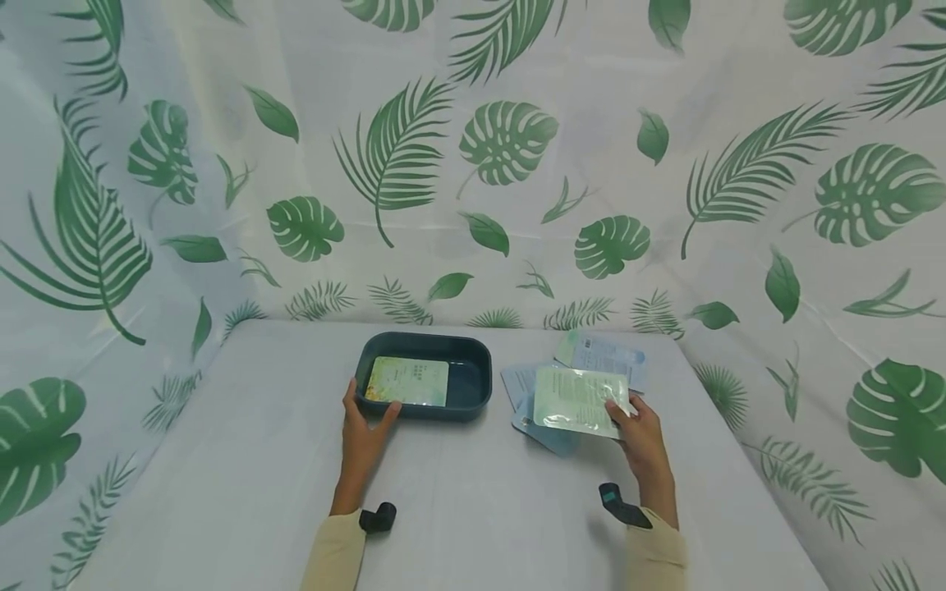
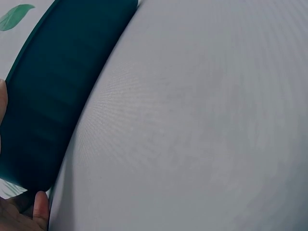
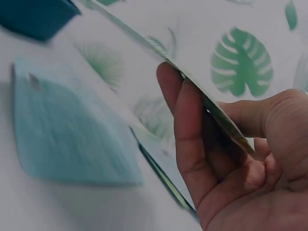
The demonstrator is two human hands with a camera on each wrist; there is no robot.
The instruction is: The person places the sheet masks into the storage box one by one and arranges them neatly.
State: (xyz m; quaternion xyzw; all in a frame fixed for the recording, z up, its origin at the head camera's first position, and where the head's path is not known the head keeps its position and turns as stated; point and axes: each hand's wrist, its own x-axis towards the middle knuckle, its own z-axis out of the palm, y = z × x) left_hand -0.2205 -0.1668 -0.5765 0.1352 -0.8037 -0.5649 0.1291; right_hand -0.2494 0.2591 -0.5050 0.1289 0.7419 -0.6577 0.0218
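My right hand [image 1: 641, 433] pinches a flat pale-green sachet [image 1: 572, 400] by its right edge, thumb on the near face and fingers behind. In the right wrist view the sachet shows edge-on between thumb and fingers, raised over other sachets. Those lie loosely overlapped on the table, among them a light-blue sachet [image 1: 602, 355] at the back and another blue sachet [image 3: 72, 130] nearer me. My left hand [image 1: 362, 447] holds the near left corner of a dark teal plastic bin [image 1: 469, 382], thumb at its front wall. Inside the bin a green-and-yellow sachet [image 1: 408, 382] lies flat on the left side.
A white cloth covers the table [image 1: 244, 460]. Behind and at both sides hangs a white curtain [image 1: 532, 222] printed with green leaves. Each wrist carries a small black camera, such as the left wrist camera [image 1: 378, 518].
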